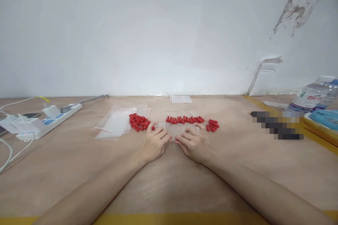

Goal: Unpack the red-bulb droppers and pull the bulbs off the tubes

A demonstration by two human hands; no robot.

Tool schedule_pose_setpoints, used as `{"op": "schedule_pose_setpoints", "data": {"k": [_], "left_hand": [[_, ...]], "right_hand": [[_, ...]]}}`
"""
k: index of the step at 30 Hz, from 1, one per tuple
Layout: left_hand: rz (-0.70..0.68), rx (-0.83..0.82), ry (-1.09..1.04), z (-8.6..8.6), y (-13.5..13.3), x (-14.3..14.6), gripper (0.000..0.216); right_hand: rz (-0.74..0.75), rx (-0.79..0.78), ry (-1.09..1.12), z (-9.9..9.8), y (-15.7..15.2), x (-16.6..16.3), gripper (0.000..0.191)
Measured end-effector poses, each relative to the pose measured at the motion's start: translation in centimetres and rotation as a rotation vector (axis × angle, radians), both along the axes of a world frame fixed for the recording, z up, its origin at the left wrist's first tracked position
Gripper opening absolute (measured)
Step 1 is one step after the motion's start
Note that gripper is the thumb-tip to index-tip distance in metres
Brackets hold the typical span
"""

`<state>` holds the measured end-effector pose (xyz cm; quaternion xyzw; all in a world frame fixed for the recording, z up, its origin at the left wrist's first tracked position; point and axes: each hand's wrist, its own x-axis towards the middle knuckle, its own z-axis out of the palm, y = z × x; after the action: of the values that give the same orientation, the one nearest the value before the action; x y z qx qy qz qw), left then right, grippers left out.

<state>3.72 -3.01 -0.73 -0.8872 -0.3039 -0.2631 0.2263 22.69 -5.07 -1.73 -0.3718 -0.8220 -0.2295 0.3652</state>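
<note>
My left hand (155, 142) and my right hand (192, 142) lie side by side on the brown table (169, 186), fingers curled down over a row of clear glass dropper tubes (173, 128). Both sets of fingertips press on the tubes' near ends. Behind the hands, several tubes with red rubber bulbs (185, 119) lie in a line. A heap of loose red bulbs (138, 122) sits just left of my left hand, and a smaller heap of red bulbs (212, 125) sits right of my right hand.
Clear plastic bags (116, 124) lie left of the bulbs, another small bag (181, 99) by the wall. A white power strip (50, 121) with chargers and cables is far left. A water bottle (313, 97) and a blue pack (326, 117) stand at right.
</note>
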Motion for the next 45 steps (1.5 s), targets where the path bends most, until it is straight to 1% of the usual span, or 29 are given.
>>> {"op": "schedule_pose_setpoints", "data": {"k": [10, 13, 17, 19, 20, 22, 25, 26, 28, 31, 33, 34, 36, 38, 41, 43, 45], "left_hand": [[-0.005, -0.007, -0.015, 0.1, -0.1, -0.2, 0.024], [-0.016, -0.008, -0.040, 0.1, -0.2, -0.1, 0.025], [-0.042, -0.044, -0.078, 0.1, -0.3, -0.8, 0.024], [-0.021, -0.063, -0.128, 0.0, -0.1, -1.4, 0.025], [-0.005, -0.071, -0.162, 0.0, 0.0, -1.7, 0.025], [0.007, -0.100, -0.226, -0.2, 0.4, -2.0, 0.024], [-0.018, -0.177, -0.301, -0.5, 1.0, -2.0, 0.021], [-0.013, -0.200, -0.316, -0.6, 1.3, -1.9, 0.023], [0.019, -0.217, -0.328, -0.8, 1.8, -1.8, 0.031], [0.034, -0.196, -0.311, -1.0, 2.6, -1.7, 0.043], [0.002, -0.169, -0.326, -1.1, 2.9, -1.7, 0.040], [-0.017, -0.156, -0.338, -1.1, 3.0, -1.6, 0.037], [-0.050, -0.128, -0.347, -1.1, 3.0, -1.5, 0.028], [-0.062, -0.099, -0.317, -1.2, 2.9, -1.3, 0.021], [-0.066, -0.077, -0.238, -1.4, 2.7, -1.1, 0.018], [-0.080, -0.093, -0.204, -1.5, 2.6, -1.0, 0.018], [-0.104, -0.125, -0.189, -1.6, 2.4, -0.8, 0.017]], "right_hand": [[-0.008, 0.070, -0.008, -0.5, 0.1, 0.3, 0.013], [0.000, 0.148, 0.002, -0.7, 0.1, 0.3, 0.011], [0.030, 0.305, 0.007, -0.8, 0.1, 1.0, 0.011], [0.008, 0.331, 0.043, -0.7, 0.3, 1.7, 0.011], [-0.009, 0.311, 0.070, -0.6, 0.4, 2.1, 0.010], [-0.013, 0.216, 0.135, -0.4, 0.9, 2.9, 0.007], [0.052, -0.008, 0.314, -0.2, 2.2, 4.3, 0.014], [0.048, -0.078, 0.391, -0.1, 2.7, 4.9, 0.018], [-0.039, -0.173, 0.523, 0.1, 3.7, 6.7, 0.025], [-0.259, -0.204, 0.628, 0.4, 5.1, 10.1, 0.032], [-0.379, -0.278, 0.697, 0.4, 5.8, 12.1, 0.034], [-0.408, -0.322, 0.746, 0.3, 6.1, 13.0, 0.035], [-0.423, -0.389, 0.871, 0.1, 6.4, 14.1, 0.037], [-0.433, -0.423, 0.991, -0.2, 6.5, 14.6, 0.037], [-0.487, -0.485, 1.055, -0.3, 6.3, 14.4, 0.033], [-0.447, -0.541, 1.057, -0.3, 6.2, 14.1, 0.034], [-0.349, -0.562, 1.049, -0.3, 6.2, 13.8, 0.035]]}}
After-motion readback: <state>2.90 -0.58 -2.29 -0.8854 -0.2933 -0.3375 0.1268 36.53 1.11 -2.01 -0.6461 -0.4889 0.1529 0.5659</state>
